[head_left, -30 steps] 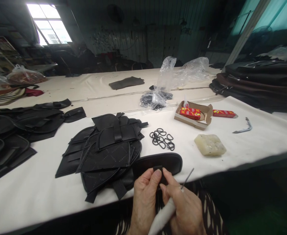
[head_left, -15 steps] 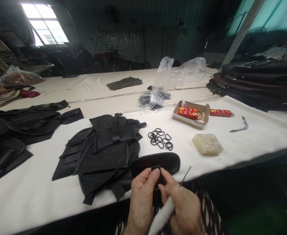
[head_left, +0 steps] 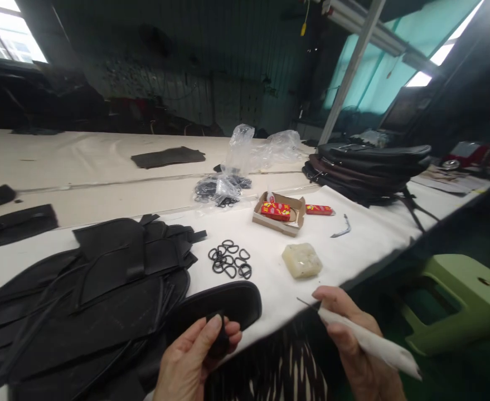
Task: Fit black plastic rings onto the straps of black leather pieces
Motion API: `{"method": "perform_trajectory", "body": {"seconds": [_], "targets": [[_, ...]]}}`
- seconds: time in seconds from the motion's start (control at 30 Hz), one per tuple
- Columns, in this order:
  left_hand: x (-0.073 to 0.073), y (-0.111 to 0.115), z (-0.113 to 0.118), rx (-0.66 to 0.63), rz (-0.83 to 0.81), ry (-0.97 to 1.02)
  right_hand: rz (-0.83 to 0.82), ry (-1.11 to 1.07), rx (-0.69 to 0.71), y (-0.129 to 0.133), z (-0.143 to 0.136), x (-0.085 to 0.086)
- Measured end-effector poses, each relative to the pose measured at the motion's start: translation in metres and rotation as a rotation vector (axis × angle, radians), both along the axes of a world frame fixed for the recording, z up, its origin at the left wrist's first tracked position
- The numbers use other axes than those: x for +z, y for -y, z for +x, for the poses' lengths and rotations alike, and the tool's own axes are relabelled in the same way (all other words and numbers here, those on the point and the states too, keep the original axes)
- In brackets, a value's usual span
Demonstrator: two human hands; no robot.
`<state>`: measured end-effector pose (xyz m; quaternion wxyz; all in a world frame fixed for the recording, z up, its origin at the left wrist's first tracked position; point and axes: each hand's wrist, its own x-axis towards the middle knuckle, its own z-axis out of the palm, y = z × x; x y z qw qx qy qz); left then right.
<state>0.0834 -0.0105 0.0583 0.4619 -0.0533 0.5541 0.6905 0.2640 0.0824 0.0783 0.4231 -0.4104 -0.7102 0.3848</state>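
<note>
My left hand (head_left: 198,348) pinches a folded black strap (head_left: 218,336) between thumb and fingers, in front of a black rounded bag piece (head_left: 238,303) at the table edge. Off to the right, my right hand (head_left: 359,340) is closed around the white wrapped handle of an awl (head_left: 370,342). Its thin metal tip points left, towards the table edge. Black D-rings (head_left: 228,260) lie loose beyond my left hand. A pale yellowish block of wax (head_left: 302,260) sits beyond the awl tip. Stacked black bag pieces (head_left: 102,295) cover the left side.
A small cardboard box (head_left: 280,221) holds a red packet, with another red packet (head_left: 319,209) beside it. A curved metal tool (head_left: 342,226) lies to their right. Clear plastic bags (head_left: 240,153) and a stack of black bags (head_left: 365,172) stand farther back. A green stool (head_left: 457,295) is at right.
My right hand with the awl has moved right, away from the strap; my left hand keeps hold of it. The view has turned right, bringing the green stool into sight.
</note>
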Motion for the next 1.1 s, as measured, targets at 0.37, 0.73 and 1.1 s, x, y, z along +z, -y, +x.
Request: {"method": "perform_trajectory", "body": {"seconds": [0.37,0.73,1.1], "targets": [[0.009,-0.018,0.003,-0.094,0.035,-0.010,0.026,0.083,-0.243,-0.053,-0.001,-0.010],[0.002,-0.019,-0.009,-0.160,-0.009,0.055,0.065,0.146,-0.238,-0.065,-0.011,-0.014],[0.004,-0.013,-0.009,-0.168,0.090,0.119,0.004,-0.011,-0.257,-0.039,-0.005,0.002]]}}
